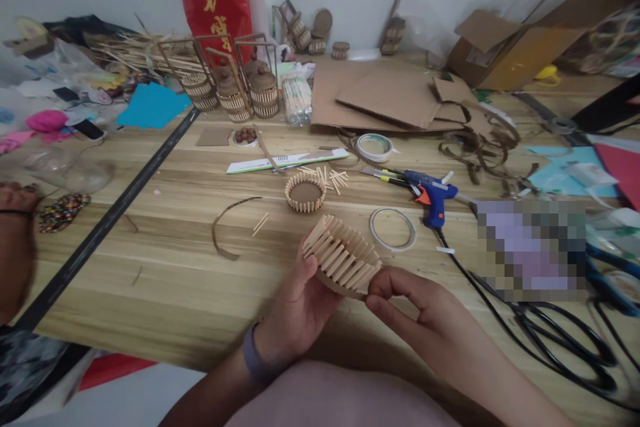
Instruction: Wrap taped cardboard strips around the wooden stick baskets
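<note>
In my left hand [305,307] I hold a small round basket of upright wooden sticks [343,260], tilted on its side, fingers wrapped under it and thumb on the sticks. Thumb and forefinger of my right hand [415,313] pinch the cardboard strip [353,291] that runs round the basket's base. Beyond it, a second stick-walled ring with a brown base [306,193] sits upright on the table, beside loose short sticks [337,179]. A curved cardboard strip [216,230] lies to the left, near a few more sticks [260,223].
A blue glue gun [434,197] lies to the right with its black cord. Close by are a tape roll [393,228] and large black scissors [565,340]. Finished baskets with handles [233,97] and cardboard sheets [380,90] stand behind. At the left edge rests another person's arm [17,247].
</note>
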Available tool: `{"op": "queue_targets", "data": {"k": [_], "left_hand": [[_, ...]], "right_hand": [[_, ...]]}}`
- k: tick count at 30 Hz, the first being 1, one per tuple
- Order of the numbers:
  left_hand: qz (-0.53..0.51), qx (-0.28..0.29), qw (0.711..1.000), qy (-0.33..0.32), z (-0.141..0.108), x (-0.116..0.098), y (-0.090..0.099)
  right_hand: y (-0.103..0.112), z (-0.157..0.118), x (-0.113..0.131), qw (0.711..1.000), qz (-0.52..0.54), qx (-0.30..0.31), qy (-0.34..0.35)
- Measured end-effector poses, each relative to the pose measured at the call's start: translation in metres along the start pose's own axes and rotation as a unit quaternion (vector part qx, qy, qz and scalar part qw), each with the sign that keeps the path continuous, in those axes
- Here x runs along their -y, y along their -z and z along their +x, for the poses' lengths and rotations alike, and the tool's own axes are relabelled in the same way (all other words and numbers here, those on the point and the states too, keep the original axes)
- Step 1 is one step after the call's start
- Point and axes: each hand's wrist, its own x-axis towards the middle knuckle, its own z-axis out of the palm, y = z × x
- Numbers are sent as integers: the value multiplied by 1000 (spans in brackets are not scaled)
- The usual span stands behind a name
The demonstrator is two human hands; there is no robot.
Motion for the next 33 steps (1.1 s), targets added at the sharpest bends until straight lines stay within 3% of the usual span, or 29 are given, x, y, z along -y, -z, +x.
{"op": "queue_targets", "data": {"k": [15, 19, 25, 33], "left_hand": [[31, 14, 999, -28, -4, 0, -6], [41, 27, 998, -43, -4, 2, -3], [52, 49, 996, -45, -4, 2, -4], [82, -32, 990, -110, -2, -1, -10]], "right_hand": [[-8, 6, -10, 998, 5, -56, -14], [-11, 5, -14, 995, -7, -100, 26], [-13, 3, -15, 991, 10, -114, 66], [-16, 2, -12, 990, 42, -119, 64]]}}
